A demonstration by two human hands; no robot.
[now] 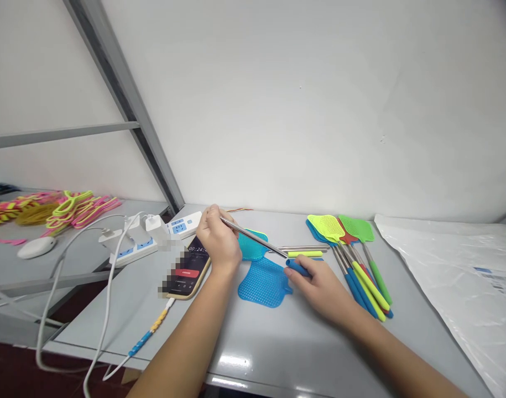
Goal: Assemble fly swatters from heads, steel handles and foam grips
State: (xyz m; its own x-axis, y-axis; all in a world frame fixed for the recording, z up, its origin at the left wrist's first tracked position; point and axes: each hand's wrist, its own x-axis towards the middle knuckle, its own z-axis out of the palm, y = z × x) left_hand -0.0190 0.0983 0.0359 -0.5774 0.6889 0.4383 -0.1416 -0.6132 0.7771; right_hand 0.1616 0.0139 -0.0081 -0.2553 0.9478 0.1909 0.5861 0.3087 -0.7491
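Observation:
My left hand (219, 240) is closed around a thin metal rod (255, 236), which slants down to the right. My right hand (319, 283) grips a blue handle sleeve (296, 267) with its open end facing the rod. The rod's tip is at or very close to that opening; I cannot tell whether it is inside. Below lies a blue perforated fly swatter head (263, 283), with a teal head (251, 247) behind it near my left hand. Behind my right hand are several loose metal rods (319, 247) and a yellow handle sleeve (304, 254).
To the right lie several assembled fly swatters (356, 260) and a large white plastic bag (447, 276). On the left are a phone (190, 271) with its cable, and a power strip (134, 251) with chargers. Colourful cords (76, 210) lie on the farther table.

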